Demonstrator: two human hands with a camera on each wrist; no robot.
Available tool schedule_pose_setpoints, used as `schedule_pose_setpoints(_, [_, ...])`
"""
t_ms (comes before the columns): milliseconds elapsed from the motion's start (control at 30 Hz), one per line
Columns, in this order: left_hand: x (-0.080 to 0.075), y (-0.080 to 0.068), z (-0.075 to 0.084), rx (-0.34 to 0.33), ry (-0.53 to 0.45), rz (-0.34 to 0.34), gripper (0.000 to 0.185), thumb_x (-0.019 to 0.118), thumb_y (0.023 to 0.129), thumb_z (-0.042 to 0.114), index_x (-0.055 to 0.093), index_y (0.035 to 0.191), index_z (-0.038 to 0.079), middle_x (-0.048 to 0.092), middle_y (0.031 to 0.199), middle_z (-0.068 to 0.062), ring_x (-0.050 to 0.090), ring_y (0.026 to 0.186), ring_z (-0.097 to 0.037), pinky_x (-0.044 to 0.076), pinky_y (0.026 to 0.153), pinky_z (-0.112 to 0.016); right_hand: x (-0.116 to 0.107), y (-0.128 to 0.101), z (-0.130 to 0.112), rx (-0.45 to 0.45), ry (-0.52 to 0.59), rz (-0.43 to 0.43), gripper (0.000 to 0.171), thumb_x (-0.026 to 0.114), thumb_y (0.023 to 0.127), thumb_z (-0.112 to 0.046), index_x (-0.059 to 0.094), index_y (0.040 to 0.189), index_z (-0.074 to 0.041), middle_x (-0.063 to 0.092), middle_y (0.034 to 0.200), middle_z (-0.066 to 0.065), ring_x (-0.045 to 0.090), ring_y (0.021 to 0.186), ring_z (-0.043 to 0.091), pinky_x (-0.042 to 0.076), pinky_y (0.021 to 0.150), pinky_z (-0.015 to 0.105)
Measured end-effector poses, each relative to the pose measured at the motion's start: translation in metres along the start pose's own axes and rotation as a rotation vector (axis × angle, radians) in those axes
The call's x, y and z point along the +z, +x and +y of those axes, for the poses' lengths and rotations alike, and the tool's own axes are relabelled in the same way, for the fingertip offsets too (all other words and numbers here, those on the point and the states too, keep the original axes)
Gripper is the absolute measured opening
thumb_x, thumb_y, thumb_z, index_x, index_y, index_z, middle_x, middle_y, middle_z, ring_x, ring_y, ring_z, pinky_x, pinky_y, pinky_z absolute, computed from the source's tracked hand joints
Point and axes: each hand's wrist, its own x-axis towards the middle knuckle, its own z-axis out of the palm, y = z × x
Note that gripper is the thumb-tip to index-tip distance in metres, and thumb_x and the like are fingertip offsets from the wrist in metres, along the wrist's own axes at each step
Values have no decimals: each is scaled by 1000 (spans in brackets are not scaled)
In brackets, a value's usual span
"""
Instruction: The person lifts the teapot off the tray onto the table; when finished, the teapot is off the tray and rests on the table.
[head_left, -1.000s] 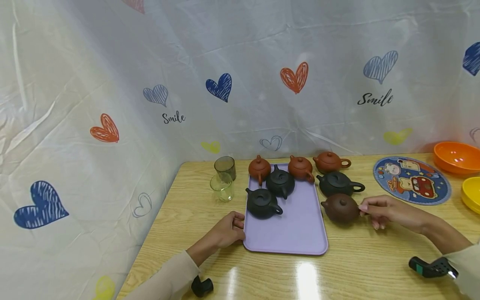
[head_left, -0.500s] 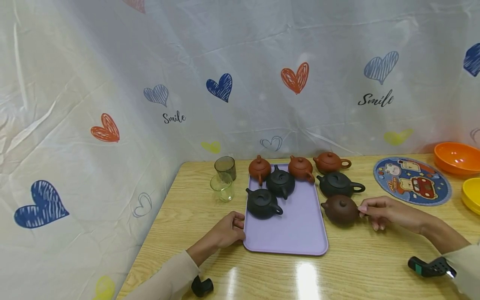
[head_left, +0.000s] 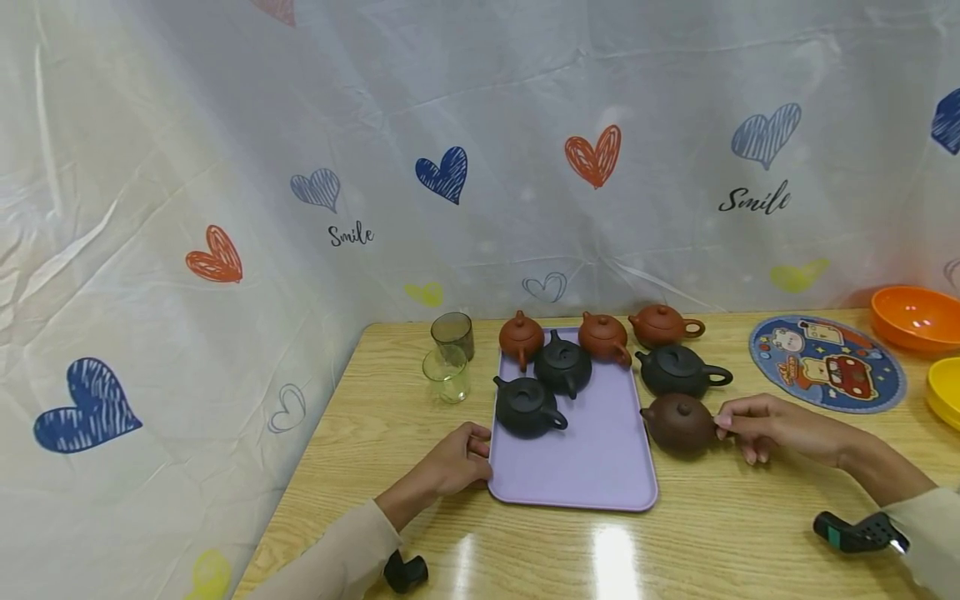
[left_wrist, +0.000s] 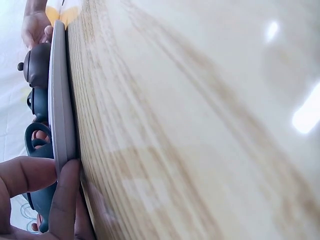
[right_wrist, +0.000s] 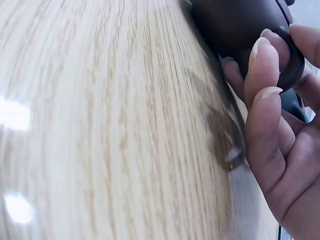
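A lilac tray [head_left: 592,458] lies on the wooden table. My left hand [head_left: 474,455] grips its left rim; in the left wrist view the fingers [left_wrist: 31,175] pinch the tray edge [left_wrist: 62,110]. Just right of the tray stands a dark brown teapot [head_left: 677,423], spout touching the tray's right rim. My right hand [head_left: 729,423] holds it at the handle side, and in the right wrist view the fingers [right_wrist: 261,95] curl round the handle of the teapot [right_wrist: 235,25].
On the tray stand two black teapots [head_left: 527,406] and two red-brown ones [head_left: 521,336]. To its right stand a black teapot [head_left: 678,371] and a red-brown one [head_left: 660,325]. Two glasses [head_left: 447,373] stand at its left. A round cartoon mat [head_left: 827,362], an orange bowl [head_left: 915,317] and a yellow bowl [head_left: 945,387] lie far right.
The right hand and the dark brown teapot have crept very slightly left towards the tray. The left hand has stayed on the tray rim.
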Motion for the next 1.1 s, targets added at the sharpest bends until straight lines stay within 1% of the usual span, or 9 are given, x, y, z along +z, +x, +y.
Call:
schedule_pose_setpoints(133, [0, 1, 0, 2, -2, 2, 61, 65, 75, -6, 45, 132, -7, 54, 107, -16, 57, 87, -20, 60, 73, -35, 0, 0, -1, 15, -15, 14, 28, 34, 108, -8, 56, 110, 9, 56, 79, 26, 62, 68, 26, 57, 60, 32])
schedule_pose_setpoints(367, [1, 1, 0, 2, 3, 10, 60, 65, 75, -5, 46, 132, -7, 53, 107, -16, 57, 86, -20, 60, 73, -35, 2, 0, -2, 65, -77, 87, 28, 37, 109, -15, 57, 110, 4, 62, 75, 14, 63, 66, 22, 57, 59, 32])
schedule_pose_setpoints(467, [0, 0, 0, 2, 6, 11, 60, 65, 75, -5, 46, 132, -7, 54, 106, -16, 57, 86, -20, 60, 72, -35, 3, 0, -2, 73, -85, 110, 25, 39, 108, -16, 57, 110, 2, 62, 75, 14, 63, 66, 23, 57, 59, 33])
schedule_pose_setpoints(600, [0, 0, 1, 3, 11, 14, 60, 65, 76, -5, 46, 132, -7, 54, 107, -16, 57, 86, -20, 60, 72, -35, 3, -1, -3, 70, -96, 132, 23, 41, 108, -15, 58, 108, 0, 60, 74, 19, 63, 65, 25, 57, 58, 33])
schedule_pose_setpoints(767, [0, 0, 0, 1, 12, 17, 61, 65, 76, -5, 45, 133, -7, 54, 107, -17, 58, 86, -20, 60, 72, -35, 4, -2, -2, 64, -114, 152, 21, 43, 107, -14, 61, 108, -2, 60, 75, 19, 62, 64, 24, 56, 57, 33])
schedule_pose_setpoints(933, [0, 0, 0, 4, 11, 18, 62, 65, 75, -5, 45, 134, -7, 54, 108, -17, 58, 87, -20, 60, 72, -36, 6, -2, 0, 69, -119, 171, 20, 44, 107, -14, 60, 107, -3, 59, 75, 21, 62, 65, 25, 56, 57, 32])
schedule_pose_setpoints(1000, [0, 0, 0, 6, 10, 18, 62, 65, 76, -5, 45, 134, -7, 54, 108, -17, 58, 87, -20, 60, 72, -35, 7, -3, -1, 74, -123, 185, 20, 45, 106, -15, 60, 108, -3, 60, 76, 20, 62, 65, 25, 55, 57, 32])
schedule_pose_setpoints(1100, [0, 1, 0, 9, 9, 19, 61, 65, 76, -5, 45, 133, -7, 54, 108, -17, 58, 87, -20, 60, 72, -35, 7, -8, -3, 85, -156, 233, 20, 47, 106, -16, 61, 113, -4, 61, 81, 17, 63, 67, 25, 55, 58, 32])
